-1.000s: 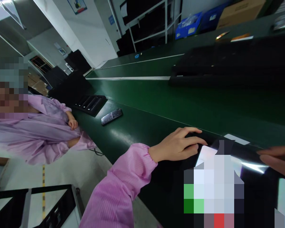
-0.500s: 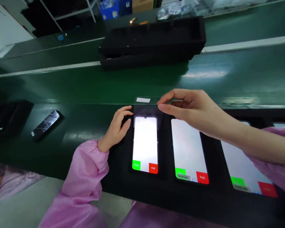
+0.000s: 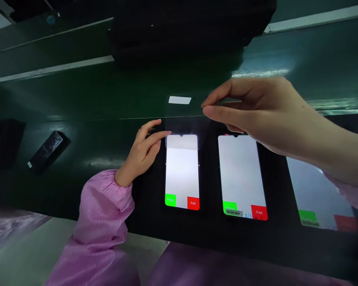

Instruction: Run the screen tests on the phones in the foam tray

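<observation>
Three lit phones lie side by side in a black tray (image 3: pixel 209 226) on the green bench. My left hand (image 3: pixel 143 149) rests with curled fingers against the top left corner of the left phone (image 3: pixel 181 171), whose white screen shows a green and a red button. My right hand (image 3: pixel 256 111) pinches the edge of a thin clear film (image 3: pixel 181 119) with a white tab (image 3: pixel 179 100), held partly lifted over that phone's top. The middle phone (image 3: pixel 241 174) lies under my right hand, and the right phone (image 3: pixel 319 194) is blurred.
A loose dark phone (image 3: pixel 46 151) lies on the bench at the left. A black tray (image 3: pixel 181 28) stands on the green conveyor belt (image 3: pixel 301 51) beyond. A dark tray edge (image 3: pixel 2 139) shows at the far left. Pink sleeves and lap fill the bottom.
The view swung from a seated co-worker on the left down to the phones. My right hand came in, took the film and has drawn it up a little from the left phone.
</observation>
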Tool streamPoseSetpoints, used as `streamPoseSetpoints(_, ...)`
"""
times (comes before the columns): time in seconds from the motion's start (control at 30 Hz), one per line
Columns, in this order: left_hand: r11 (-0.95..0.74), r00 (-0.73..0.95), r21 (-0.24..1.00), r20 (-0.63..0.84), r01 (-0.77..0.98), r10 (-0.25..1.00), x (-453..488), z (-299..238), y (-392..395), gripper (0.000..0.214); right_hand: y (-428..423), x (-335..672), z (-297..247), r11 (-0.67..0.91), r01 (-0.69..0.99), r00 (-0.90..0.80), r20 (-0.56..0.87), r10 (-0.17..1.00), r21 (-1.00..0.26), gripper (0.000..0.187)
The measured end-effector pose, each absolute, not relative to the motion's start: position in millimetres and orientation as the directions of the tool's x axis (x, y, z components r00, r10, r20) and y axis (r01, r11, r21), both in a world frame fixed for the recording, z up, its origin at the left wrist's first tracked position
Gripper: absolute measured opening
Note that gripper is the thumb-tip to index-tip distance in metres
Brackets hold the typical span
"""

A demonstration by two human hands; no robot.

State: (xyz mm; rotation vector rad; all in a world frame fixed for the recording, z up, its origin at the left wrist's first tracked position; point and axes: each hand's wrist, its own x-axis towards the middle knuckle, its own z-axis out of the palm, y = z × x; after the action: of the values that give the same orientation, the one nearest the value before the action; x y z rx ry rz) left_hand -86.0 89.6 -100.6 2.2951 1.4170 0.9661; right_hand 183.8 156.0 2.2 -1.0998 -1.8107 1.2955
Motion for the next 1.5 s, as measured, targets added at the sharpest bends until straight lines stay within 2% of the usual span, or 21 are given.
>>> streamPoseSetpoints(0.43,-0.497,0.295,0.557,0.415,0.666,0.861,-86.8,-103.9,89.9,0.035,148.8,186.6,1.2,0.172,0.371,-0.395,0.012,0.918,-0.912,0.008)
streamPoseSetpoints(0.77,-0.505,0.318,0.537,0.406,0.675,0.857,-87.6,-104.2,91.6,0.036,135.6,187.1,-4.6,0.161,0.345,-0.493,-0.032,0.869,-0.925,0.008)
streamPoseSetpoints(1.17,-0.508,0.315,0.569,0.407,0.647,0.857,-88.4,-106.7,92.0,0.036,124.9,186.8,-7.1,0.098,0.336,-0.504,-0.091,0.859,-0.937,0.021)
streamPoseSetpoints(1.5,-0.499,0.318,0.569,0.392,0.653,0.863,-88.2,-104.0,91.5,0.038,106.1,188.0,-16.0,0.147,0.33,-0.566,-0.071,0.821,-0.933,0.024)
